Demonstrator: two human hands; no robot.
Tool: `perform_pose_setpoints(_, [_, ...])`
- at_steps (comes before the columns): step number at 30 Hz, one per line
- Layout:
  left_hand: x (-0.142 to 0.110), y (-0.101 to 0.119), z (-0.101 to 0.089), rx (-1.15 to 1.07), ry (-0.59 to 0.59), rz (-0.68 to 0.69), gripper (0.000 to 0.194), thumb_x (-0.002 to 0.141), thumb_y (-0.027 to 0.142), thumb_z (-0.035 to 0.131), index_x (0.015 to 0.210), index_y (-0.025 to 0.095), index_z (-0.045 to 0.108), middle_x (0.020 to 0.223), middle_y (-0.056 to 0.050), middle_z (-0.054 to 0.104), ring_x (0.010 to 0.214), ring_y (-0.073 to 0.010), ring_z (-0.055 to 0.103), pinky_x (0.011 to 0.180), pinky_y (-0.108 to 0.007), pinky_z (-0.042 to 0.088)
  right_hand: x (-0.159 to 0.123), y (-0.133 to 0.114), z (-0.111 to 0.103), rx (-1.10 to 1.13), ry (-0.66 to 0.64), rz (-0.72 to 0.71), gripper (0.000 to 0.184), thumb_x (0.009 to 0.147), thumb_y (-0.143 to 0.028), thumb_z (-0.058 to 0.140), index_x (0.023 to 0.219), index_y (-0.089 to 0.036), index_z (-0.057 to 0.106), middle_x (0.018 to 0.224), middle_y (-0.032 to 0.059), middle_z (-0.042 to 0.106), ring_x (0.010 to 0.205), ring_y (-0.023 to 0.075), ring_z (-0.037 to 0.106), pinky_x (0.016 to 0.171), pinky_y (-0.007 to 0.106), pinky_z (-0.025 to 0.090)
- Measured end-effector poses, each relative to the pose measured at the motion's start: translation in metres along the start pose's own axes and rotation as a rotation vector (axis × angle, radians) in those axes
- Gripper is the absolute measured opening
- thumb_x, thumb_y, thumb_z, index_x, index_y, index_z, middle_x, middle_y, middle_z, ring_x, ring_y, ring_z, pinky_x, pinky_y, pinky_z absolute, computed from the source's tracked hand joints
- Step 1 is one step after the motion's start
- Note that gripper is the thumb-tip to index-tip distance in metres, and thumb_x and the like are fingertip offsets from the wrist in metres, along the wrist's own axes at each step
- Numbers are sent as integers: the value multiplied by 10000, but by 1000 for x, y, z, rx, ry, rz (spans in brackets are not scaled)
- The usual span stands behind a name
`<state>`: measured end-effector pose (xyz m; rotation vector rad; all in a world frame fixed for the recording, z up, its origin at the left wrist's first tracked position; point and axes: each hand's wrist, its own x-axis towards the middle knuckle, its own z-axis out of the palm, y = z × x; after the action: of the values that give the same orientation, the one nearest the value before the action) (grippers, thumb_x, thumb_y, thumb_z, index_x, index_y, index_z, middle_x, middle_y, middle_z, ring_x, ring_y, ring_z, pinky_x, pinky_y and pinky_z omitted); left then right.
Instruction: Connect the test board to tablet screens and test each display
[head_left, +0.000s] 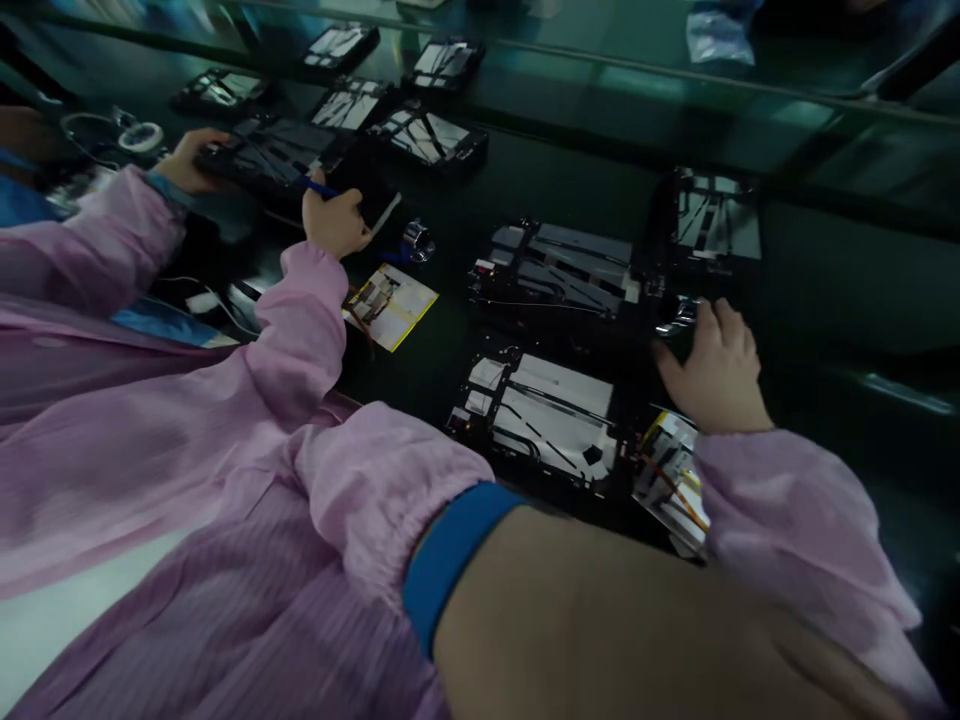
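Note:
My left hand (pixel 637 600), with a blue wristband (pixel 459 560), reaches across the near foreground toward the lower right. It is large and blurred, and its fingers cannot be made out. Farther right, my right hand (pixel 720 375) rests palm down with fingers and thumb apart, its fingertips beside a small shiny silver object (pixel 676 314). Left of it lies an opened flat device (pixel 566 268) with dark inner panels. Nearer to me is a second opened device (pixel 555 415) with a silvery plate. A shiny, yellow-edged flat pack (pixel 671 470) lies partly under my right sleeve.
On the left, a co-worker's hands (pixel 336 218) hold a dark device (pixel 274 155) and a blue tool. Another yellow-edged pack (pixel 394 305) and a shiny ring-shaped item (pixel 418 242) lie between us. Several opened devices (pixel 431 135) stand behind; one (pixel 716 220) is at the back right.

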<state>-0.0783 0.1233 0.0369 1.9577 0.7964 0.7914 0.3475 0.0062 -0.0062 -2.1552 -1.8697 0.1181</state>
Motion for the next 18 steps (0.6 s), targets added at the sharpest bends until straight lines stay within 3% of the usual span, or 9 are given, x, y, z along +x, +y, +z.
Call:
perform_pose_setpoints(1, [8, -31, -30, -197, 124, -110, 626, 806, 826, 214, 656, 219, 250, 425, 127, 411, 675, -42, 409, 768, -240, 384, 10, 3, 0, 5, -28, 3, 755, 872, -429, 530, 1435, 25, 312, 1502, 295, 257, 1389, 410, 245, 1059, 589, 252])
perform_pose_setpoints(3, [15, -81, -71, -432, 226, -281, 593, 816, 811, 230, 645, 243, 238, 365, 132, 330, 635, -79, 395, 781, -272, 396, 22, 6, 2, 32, -60, -26, 782, 876, -431, 528, 1448, 38, 274, 1508, 305, 225, 1406, 406, 208, 1051, 604, 220])
perform_pose_setpoints(5, [16, -109, -84, -511, 272, -326, 563, 829, 782, 311, 638, 260, 224, 360, 136, 328, 582, -91, 379, 760, -269, 412, 25, 8, 8, 62, -51, -42, 774, 878, -413, 532, 1445, 47, 274, 1488, 323, 254, 1404, 397, 228, 1055, 604, 192])
perform_pose_setpoints(7, [17, -115, -80, -465, 320, -280, 542, 850, 751, 341, 633, 277, 195, 357, 135, 315, 521, -96, 346, 700, -252, 431, 23, 8, 14, 86, -11, -33, 745, 877, -384, 543, 1439, 40, 296, 1460, 332, 309, 1392, 389, 272, 1072, 602, 159])
perform_pose_setpoints(10, [20, -107, -68, -326, 389, -213, 495, 912, 690, 262, 634, 284, 202, 366, 131, 332, 474, -87, 328, 620, -221, 435, 22, 5, 17, 112, 33, -12, 697, 875, -366, 552, 1421, 18, 352, 1433, 317, 371, 1386, 386, 292, 1083, 606, 129])
perform_pose_setpoints(14, [22, -101, -65, -115, 476, -211, 485, 939, 634, 190, 663, 256, 314, 439, 137, 471, 535, -53, 415, 673, -178, 435, 27, 0, 6, 81, -26, 2, 669, 885, -409, 526, 1339, 75, 443, 1410, 328, 390, 1389, 396, 262, 1061, 606, 141])
perform_pose_setpoints(18, [20, -110, -61, 72, 488, -126, 507, 970, 545, 116, 720, 199, 389, 548, 154, 564, 544, -5, 414, 713, -124, 414, 33, -2, -3, 61, -78, 37, 709, 874, -428, 528, 1338, 98, 425, 1336, 348, 453, 1314, 382, 388, 1033, 596, 176])
